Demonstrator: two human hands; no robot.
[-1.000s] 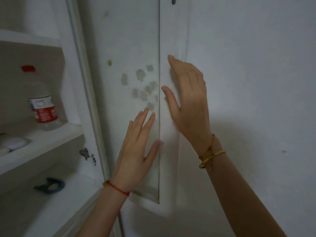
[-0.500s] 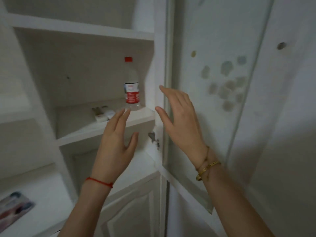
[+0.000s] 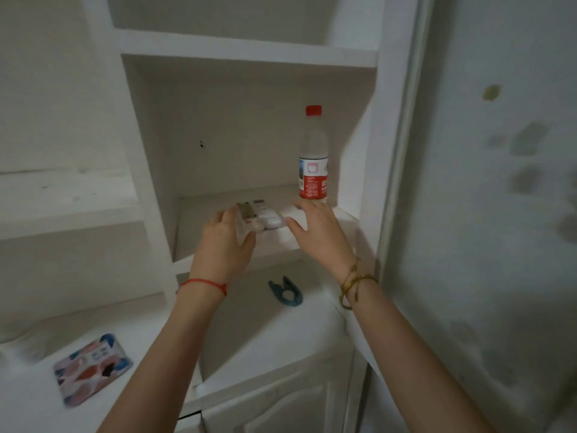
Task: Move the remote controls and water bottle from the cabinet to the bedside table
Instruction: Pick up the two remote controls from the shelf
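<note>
A clear water bottle (image 3: 313,157) with a red cap and red label stands upright at the right of a white cabinet shelf (image 3: 343,217). Two white remote controls (image 3: 260,214) lie side by side on the same shelf, left of the bottle. My left hand (image 3: 226,245) reaches onto the shelf, its fingers and thumb touching the left remote; the grip is not clearly closed. My right hand (image 3: 315,232) is spread open over the shelf just right of the remotes and below the bottle, holding nothing.
The open cabinet door (image 3: 487,214) with stained glass stands at the right. A blue clip (image 3: 285,292) lies on the lower shelf. A colourful packet (image 3: 92,367) rests on the white counter at the lower left. More white shelves lie to the left and above.
Both hands left the cabinet door and moved forward into the shelf. The view turned left, bringing the bottle and remotes to the centre. My left hand now touches a remote.
</note>
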